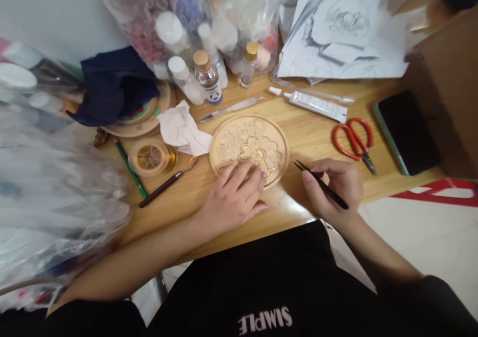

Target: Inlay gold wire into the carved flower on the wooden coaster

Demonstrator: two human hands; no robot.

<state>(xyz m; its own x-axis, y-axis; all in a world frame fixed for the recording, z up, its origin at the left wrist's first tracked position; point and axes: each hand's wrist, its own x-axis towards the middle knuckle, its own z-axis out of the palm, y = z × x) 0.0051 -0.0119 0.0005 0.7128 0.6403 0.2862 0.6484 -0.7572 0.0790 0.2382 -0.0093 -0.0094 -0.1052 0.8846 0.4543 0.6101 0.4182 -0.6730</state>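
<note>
on the surface (309, 140), one round wooden board (228, 134), partly under one left hand (235, 195) with fingers a little spread. pinched in one right hand (338, 187), one pair of black tweezers (333, 194), just beside the board. near these, one pair of red-handled scissors (360, 149), one golden spool (151, 157), one tube (317, 106).

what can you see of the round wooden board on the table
The board is a pale, wood-like disc with a rim. Dark floral lines mark its face, and gold-coloured, wire-like outlines trace part of a flower. It lies flat on the table, the fingers of the left hand resting on its near part and hiding some of the design. A crumpled tissue lies by its left edge; contact is unclear.
</note>
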